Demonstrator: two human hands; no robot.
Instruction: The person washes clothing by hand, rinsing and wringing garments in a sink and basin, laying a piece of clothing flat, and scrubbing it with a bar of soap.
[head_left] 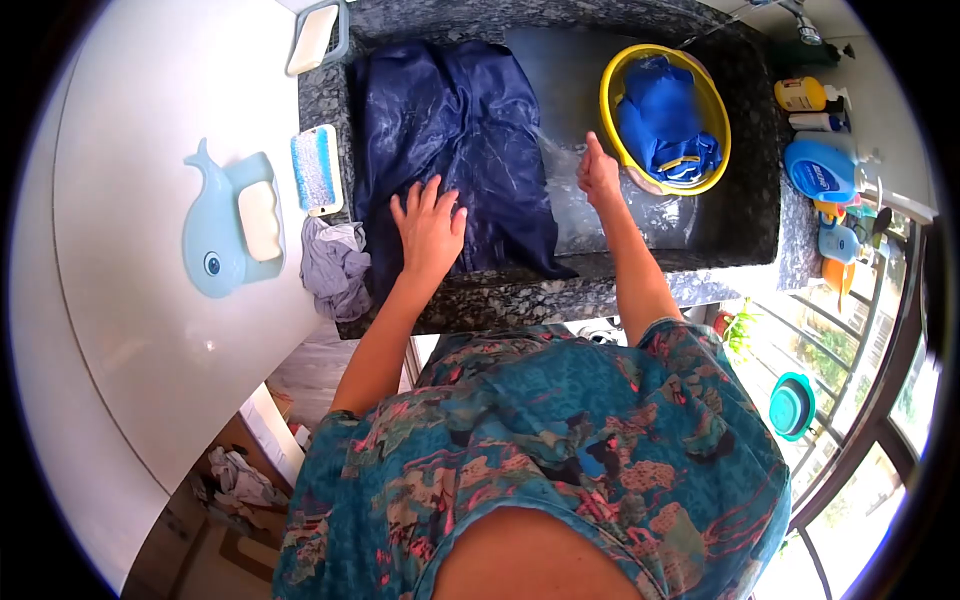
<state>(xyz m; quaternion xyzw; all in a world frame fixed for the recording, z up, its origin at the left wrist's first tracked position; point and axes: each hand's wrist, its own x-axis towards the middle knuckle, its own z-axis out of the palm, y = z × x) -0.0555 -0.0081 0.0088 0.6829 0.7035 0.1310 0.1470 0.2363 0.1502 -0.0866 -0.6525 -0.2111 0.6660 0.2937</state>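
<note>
A wet navy garment [450, 120] with soapy streaks lies spread over the left part of the stone sink [420, 318]. My left hand [430, 230] rests on its lower part, fingers spread. Over the wet grey floor of the sink is my right hand [600, 175], one finger stretched up and the others curled in, with nothing visible in it. Just beyond that hand, a yellow-rimmed basin [607, 105] holds bright blue clothing [660, 115].
Left of the sink are a blue-and-white scrub brush [317, 170], a crumpled grey cloth [335, 270], a bar of soap [313, 38] and a whale-shaped soap holder [215, 235]. Bottles, including a blue detergent bottle [820, 170], line the right edge. A tap [803, 25] is at upper right.
</note>
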